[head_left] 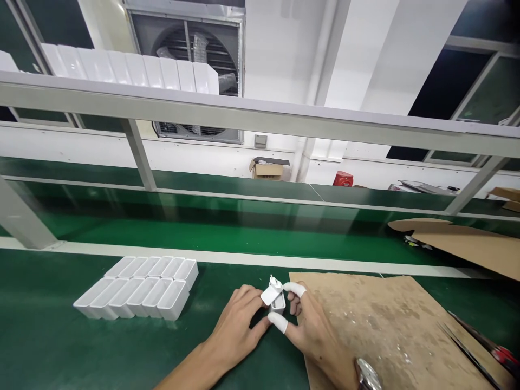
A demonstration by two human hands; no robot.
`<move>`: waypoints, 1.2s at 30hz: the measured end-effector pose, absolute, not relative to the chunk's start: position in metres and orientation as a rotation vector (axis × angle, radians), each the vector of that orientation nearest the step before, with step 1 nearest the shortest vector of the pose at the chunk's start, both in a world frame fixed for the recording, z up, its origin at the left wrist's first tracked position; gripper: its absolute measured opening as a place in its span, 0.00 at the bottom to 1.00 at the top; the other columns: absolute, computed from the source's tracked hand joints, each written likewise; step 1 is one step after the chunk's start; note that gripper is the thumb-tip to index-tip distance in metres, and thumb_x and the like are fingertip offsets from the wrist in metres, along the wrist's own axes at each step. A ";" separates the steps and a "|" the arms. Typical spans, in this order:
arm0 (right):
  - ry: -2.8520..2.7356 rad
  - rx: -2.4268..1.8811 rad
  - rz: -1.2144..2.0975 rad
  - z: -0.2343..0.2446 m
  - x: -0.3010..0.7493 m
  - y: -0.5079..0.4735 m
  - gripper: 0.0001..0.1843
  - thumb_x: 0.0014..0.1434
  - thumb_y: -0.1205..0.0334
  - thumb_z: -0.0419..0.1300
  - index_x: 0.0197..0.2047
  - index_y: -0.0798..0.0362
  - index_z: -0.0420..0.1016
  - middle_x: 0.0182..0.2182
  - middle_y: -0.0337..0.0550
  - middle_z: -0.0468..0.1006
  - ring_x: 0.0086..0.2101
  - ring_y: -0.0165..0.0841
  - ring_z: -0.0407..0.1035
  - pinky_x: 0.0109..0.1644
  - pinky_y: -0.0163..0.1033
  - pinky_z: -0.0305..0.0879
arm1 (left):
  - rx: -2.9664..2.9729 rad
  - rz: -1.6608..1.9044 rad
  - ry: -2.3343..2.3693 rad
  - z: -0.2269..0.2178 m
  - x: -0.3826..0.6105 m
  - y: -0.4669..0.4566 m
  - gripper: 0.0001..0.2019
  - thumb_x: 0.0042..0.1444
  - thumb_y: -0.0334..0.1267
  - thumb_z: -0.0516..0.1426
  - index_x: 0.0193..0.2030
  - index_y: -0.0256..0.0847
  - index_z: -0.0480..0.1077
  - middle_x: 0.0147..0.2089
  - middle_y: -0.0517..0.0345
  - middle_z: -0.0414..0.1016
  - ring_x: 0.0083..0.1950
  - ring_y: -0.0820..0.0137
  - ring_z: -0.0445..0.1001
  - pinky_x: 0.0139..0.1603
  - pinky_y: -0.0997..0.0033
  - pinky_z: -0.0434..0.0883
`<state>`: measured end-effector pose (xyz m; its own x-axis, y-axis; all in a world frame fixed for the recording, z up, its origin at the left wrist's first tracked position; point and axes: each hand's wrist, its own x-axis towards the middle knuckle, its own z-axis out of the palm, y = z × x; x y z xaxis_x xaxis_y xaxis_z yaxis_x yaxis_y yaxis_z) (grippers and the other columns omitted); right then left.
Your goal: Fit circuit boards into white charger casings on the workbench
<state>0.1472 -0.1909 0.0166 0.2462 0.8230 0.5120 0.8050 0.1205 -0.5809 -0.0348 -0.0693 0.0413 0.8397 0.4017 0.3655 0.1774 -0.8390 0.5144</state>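
A small white plug adapter with two round pins sits on top of a little white box on the green bench. My left hand curls round them from the left, fingers pressed against the adapter. My right hand pinches the box from the right; its thumb and forefinger wear white finger cots, and a watch shows on the wrist. Left of the hands lie two rows of open white trays, several in each row.
A brown board lies under my right hand, with a dark tool with a red handle at its right edge. Behind runs a green conveyor belt carrying cardboard. More white trays stand on the upper shelf.
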 end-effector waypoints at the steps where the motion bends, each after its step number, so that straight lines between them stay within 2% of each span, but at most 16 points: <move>1: -1.527 -1.695 0.055 0.016 0.148 -0.191 0.23 0.67 0.55 0.62 0.62 0.48 0.63 0.41 0.42 0.71 0.32 0.36 0.68 0.35 0.42 0.71 | 2.576 0.628 0.389 0.042 -0.035 -0.069 0.03 0.70 0.33 0.58 0.48 0.44 0.71 0.48 0.54 0.77 0.53 0.56 0.71 0.50 0.52 0.71; 3: -1.515 -1.779 0.078 0.016 0.149 -0.189 0.19 0.68 0.54 0.57 0.61 0.48 0.65 0.38 0.41 0.70 0.32 0.38 0.69 0.35 0.44 0.70 | 2.641 0.630 0.403 0.042 -0.035 -0.068 0.06 0.72 0.36 0.57 0.52 0.44 0.72 0.51 0.52 0.77 0.54 0.55 0.70 0.52 0.51 0.70; 5: -1.471 -1.860 0.083 0.019 0.151 -0.188 0.16 0.69 0.52 0.53 0.57 0.48 0.67 0.35 0.40 0.70 0.31 0.39 0.69 0.35 0.45 0.69 | 2.706 0.622 0.524 0.041 -0.033 -0.063 0.08 0.72 0.41 0.56 0.49 0.40 0.74 0.49 0.49 0.75 0.52 0.54 0.70 0.51 0.49 0.71; 7: -1.397 -1.933 0.107 0.020 0.153 -0.185 0.16 0.68 0.50 0.53 0.54 0.49 0.68 0.34 0.40 0.70 0.30 0.39 0.70 0.35 0.46 0.68 | 2.740 0.557 0.660 0.041 -0.028 -0.055 0.12 0.72 0.43 0.55 0.43 0.38 0.74 0.46 0.48 0.73 0.49 0.54 0.70 0.51 0.48 0.71; 8: -1.358 -1.961 0.128 0.020 0.154 -0.184 0.17 0.67 0.49 0.54 0.53 0.50 0.68 0.33 0.39 0.70 0.30 0.40 0.71 0.36 0.46 0.68 | 2.740 0.511 0.711 0.041 -0.025 -0.050 0.12 0.72 0.44 0.54 0.43 0.38 0.74 0.46 0.48 0.73 0.49 0.54 0.70 0.52 0.48 0.72; 10: -1.291 -1.997 0.176 0.018 0.156 -0.181 0.19 0.65 0.49 0.56 0.53 0.51 0.67 0.31 0.38 0.70 0.30 0.40 0.72 0.35 0.45 0.68 | 2.718 0.442 0.794 0.042 -0.018 -0.041 0.14 0.72 0.45 0.54 0.54 0.38 0.74 0.51 0.46 0.72 0.53 0.52 0.71 0.54 0.46 0.73; 13: -1.259 -1.981 0.216 0.011 0.160 -0.178 0.26 0.63 0.51 0.60 0.60 0.54 0.64 0.32 0.38 0.71 0.30 0.40 0.73 0.36 0.44 0.68 | 2.670 0.466 0.887 0.040 -0.013 -0.034 0.30 0.69 0.46 0.55 0.75 0.39 0.57 0.61 0.41 0.69 0.61 0.47 0.69 0.59 0.43 0.73; 15: -1.258 -1.959 0.229 0.007 0.161 -0.178 0.32 0.63 0.53 0.61 0.66 0.55 0.60 0.35 0.40 0.73 0.31 0.39 0.73 0.37 0.44 0.69 | 2.615 0.536 0.896 0.037 -0.014 -0.034 0.33 0.69 0.46 0.55 0.77 0.37 0.54 0.64 0.39 0.68 0.64 0.46 0.68 0.62 0.43 0.72; 17: -1.261 -1.958 0.230 0.006 0.160 -0.179 0.35 0.62 0.53 0.63 0.67 0.55 0.59 0.36 0.41 0.75 0.31 0.39 0.73 0.36 0.43 0.69 | 2.540 0.587 0.836 0.036 -0.017 -0.037 0.32 0.67 0.46 0.56 0.75 0.38 0.57 0.66 0.39 0.67 0.67 0.47 0.67 0.66 0.44 0.70; 20: -1.316 -1.927 0.219 0.012 0.157 -0.183 0.30 0.63 0.56 0.62 0.65 0.54 0.62 0.34 0.39 0.75 0.29 0.38 0.72 0.34 0.41 0.69 | 2.429 0.541 0.677 0.040 -0.020 -0.045 0.37 0.61 0.48 0.64 0.73 0.42 0.58 0.68 0.42 0.66 0.63 0.50 0.71 0.65 0.47 0.71; 23: -1.423 -1.870 0.067 0.023 0.157 -0.188 0.20 0.69 0.62 0.53 0.63 0.53 0.65 0.33 0.40 0.79 0.29 0.36 0.74 0.33 0.39 0.67 | 2.323 0.483 0.607 0.047 -0.015 -0.052 0.45 0.53 0.46 0.70 0.74 0.45 0.57 0.68 0.44 0.67 0.62 0.51 0.72 0.63 0.49 0.73; 26: -1.576 -1.874 -0.309 0.032 0.160 -0.191 0.14 0.69 0.70 0.46 0.48 0.55 0.71 0.32 0.46 0.80 0.30 0.39 0.75 0.33 0.41 0.62 | 2.269 0.520 0.593 0.050 -0.003 -0.049 0.36 0.55 0.43 0.68 0.69 0.44 0.63 0.64 0.45 0.72 0.61 0.52 0.73 0.64 0.50 0.71; 28: -1.687 -1.839 -0.453 0.034 0.159 -0.192 0.11 0.66 0.71 0.49 0.38 0.52 0.71 0.30 0.45 0.79 0.28 0.39 0.74 0.32 0.42 0.59 | 2.286 0.550 0.573 0.049 0.009 -0.042 0.25 0.58 0.42 0.65 0.61 0.43 0.70 0.58 0.49 0.76 0.56 0.55 0.74 0.61 0.52 0.72; 30: -1.802 -1.761 -0.473 0.034 0.155 -0.193 0.07 0.64 0.68 0.56 0.33 0.51 0.70 0.28 0.42 0.79 0.28 0.37 0.73 0.33 0.42 0.57 | 2.321 0.571 0.589 0.046 0.021 -0.035 0.19 0.58 0.43 0.64 0.55 0.42 0.73 0.51 0.50 0.78 0.50 0.56 0.75 0.55 0.55 0.73; 32: -1.959 -1.663 -0.529 0.032 0.148 -0.193 0.07 0.62 0.64 0.61 0.31 0.50 0.70 0.27 0.40 0.79 0.27 0.36 0.72 0.33 0.42 0.57 | 2.347 0.583 0.634 0.043 0.032 -0.029 0.20 0.56 0.45 0.65 0.53 0.40 0.73 0.47 0.50 0.78 0.46 0.57 0.74 0.50 0.56 0.73; 36: -2.287 -1.473 -0.608 0.029 0.134 -0.192 0.14 0.62 0.54 0.68 0.30 0.52 0.73 0.28 0.39 0.77 0.29 0.35 0.70 0.30 0.43 0.56 | 2.411 0.588 0.705 0.039 0.047 -0.028 0.22 0.56 0.53 0.65 0.50 0.39 0.74 0.46 0.49 0.77 0.45 0.54 0.73 0.47 0.54 0.71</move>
<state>0.1335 -0.1922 0.0286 -0.3969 0.7647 0.5076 0.9159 0.3665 0.1640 0.0470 -0.0282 0.0391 0.7663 0.5928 0.2479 0.3497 -0.7084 0.6130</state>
